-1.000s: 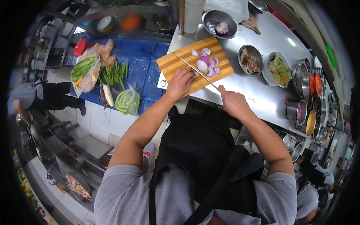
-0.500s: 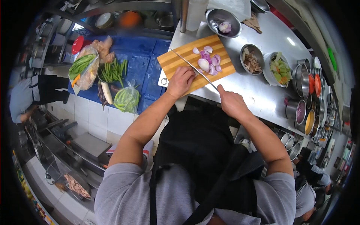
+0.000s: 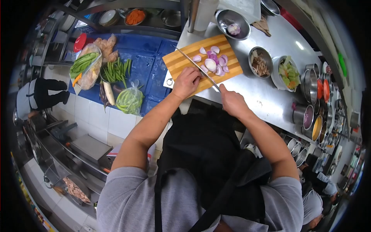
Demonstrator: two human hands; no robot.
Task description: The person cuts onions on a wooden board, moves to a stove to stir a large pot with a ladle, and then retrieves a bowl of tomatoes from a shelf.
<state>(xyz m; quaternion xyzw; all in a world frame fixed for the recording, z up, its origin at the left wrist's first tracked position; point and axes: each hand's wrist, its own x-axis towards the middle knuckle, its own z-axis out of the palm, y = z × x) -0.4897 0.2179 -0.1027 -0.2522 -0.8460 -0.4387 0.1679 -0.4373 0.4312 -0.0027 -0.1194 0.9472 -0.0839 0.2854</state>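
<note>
A striped wooden cutting board (image 3: pixel 181 62) lies at an angle on the steel counter. Several pieces of red onion (image 3: pixel 210 64) are spread over its right half. My right hand (image 3: pixel 234 102) is closed round the handle of a long knife (image 3: pixel 199 68), whose blade crosses the board diagonally toward the upper left. At the board's lower edge, my left hand (image 3: pixel 186 82) has its fingers curled together close beside the blade. What those fingers hold, if anything, is hidden. A metal bowl (image 3: pixel 233 24) with an onion in it sits above the board.
Bowls of chopped food (image 3: pixel 260 62) and cut greens (image 3: pixel 289 72) stand right of the board. On the blue surface (image 3: pixel 150 50) at left lie green beans (image 3: pixel 116 72) and bagged vegetables (image 3: pixel 129 101). Another person (image 3: pixel 36 96) is at far left; more people (image 3: pixel 313 203) are lower right.
My right hand and the knife have shifted slightly left. Another onion piece now lies on the board, left of the others. The person at far left has changed stance.
</note>
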